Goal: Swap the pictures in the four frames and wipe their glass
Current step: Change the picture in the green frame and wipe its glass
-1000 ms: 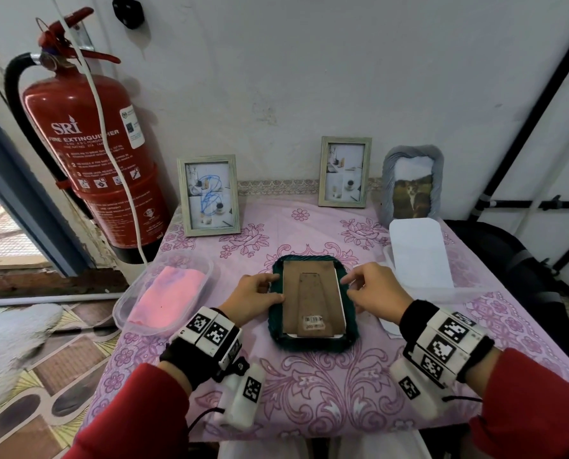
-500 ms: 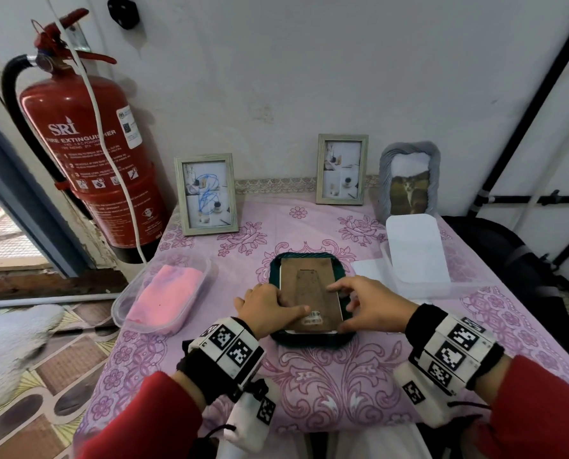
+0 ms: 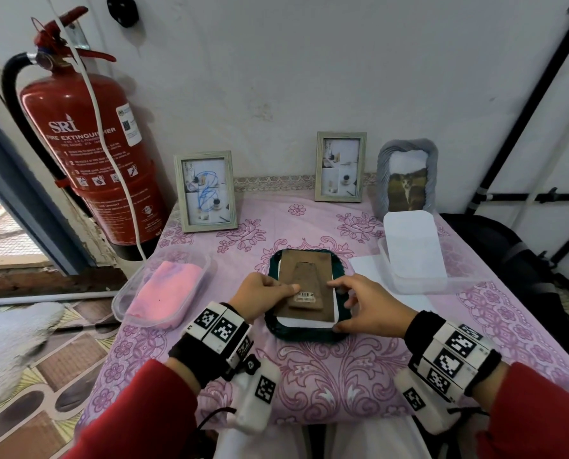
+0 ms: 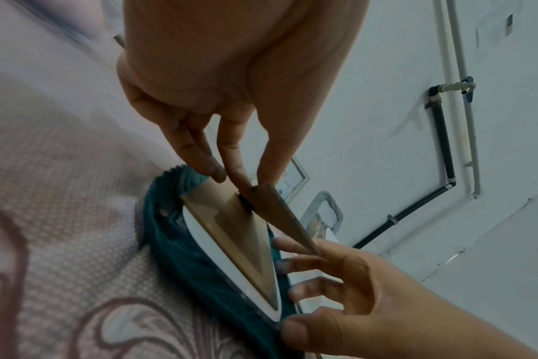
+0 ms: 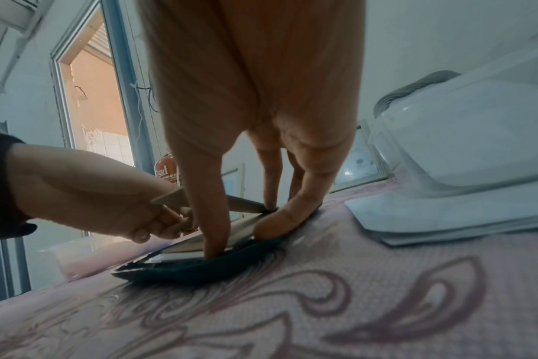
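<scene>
Green frame [image 3: 304, 332] face-down, backing board [image 3: 304, 283] being lifted
The stand is pinched by the left hand [image 3: 263, 294]; the frame is steadied by the right hand [image 3: 364, 309]'s straight fingers; three frames await.

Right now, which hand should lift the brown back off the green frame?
Probably the left hand: it already pinches the raised stand flap on the brown backing board. The right hand holds down the green frame at its right edge.

Right hand [image 5: 246, 145] fingertips on green frame [image 5: 200, 269], left hand [image 5: 86, 192] gripping backing stand [image 5: 243, 205]
</scene>
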### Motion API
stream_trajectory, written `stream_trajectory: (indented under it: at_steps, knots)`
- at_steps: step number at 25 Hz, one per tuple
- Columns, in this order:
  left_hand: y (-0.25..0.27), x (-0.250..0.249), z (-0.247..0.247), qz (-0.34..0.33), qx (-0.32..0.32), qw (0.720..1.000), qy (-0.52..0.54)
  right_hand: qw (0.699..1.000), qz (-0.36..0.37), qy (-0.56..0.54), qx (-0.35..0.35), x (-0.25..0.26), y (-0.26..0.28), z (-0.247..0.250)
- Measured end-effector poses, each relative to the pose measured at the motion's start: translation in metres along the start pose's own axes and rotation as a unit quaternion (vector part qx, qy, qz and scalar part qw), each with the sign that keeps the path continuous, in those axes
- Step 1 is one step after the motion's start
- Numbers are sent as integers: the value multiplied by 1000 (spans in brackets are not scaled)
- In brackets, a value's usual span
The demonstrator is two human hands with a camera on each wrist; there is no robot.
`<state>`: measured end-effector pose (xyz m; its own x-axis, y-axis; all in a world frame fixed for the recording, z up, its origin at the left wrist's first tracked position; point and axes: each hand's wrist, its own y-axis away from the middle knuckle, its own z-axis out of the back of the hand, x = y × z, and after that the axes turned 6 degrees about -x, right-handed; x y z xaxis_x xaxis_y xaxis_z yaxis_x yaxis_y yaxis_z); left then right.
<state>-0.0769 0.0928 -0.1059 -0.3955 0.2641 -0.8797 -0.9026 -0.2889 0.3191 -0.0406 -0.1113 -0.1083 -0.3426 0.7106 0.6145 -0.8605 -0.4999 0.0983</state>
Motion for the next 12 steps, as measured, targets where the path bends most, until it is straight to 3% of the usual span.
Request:
stream_trajectory:
  at_steps: [7, 9, 12]
  knots:
    - [-3, -6, 1, 45, -17, 988, 148, 999, -24, -38, -16, -6, -2, -3]
    - [-3, -8, 4, 58, -5, 981, 186, 988, -57, -123, -70, -7, -8, -5]
    - [-1, -11, 6, 58, 24, 977, 203, 949, -100, -265, -139, -3, -17, -4]
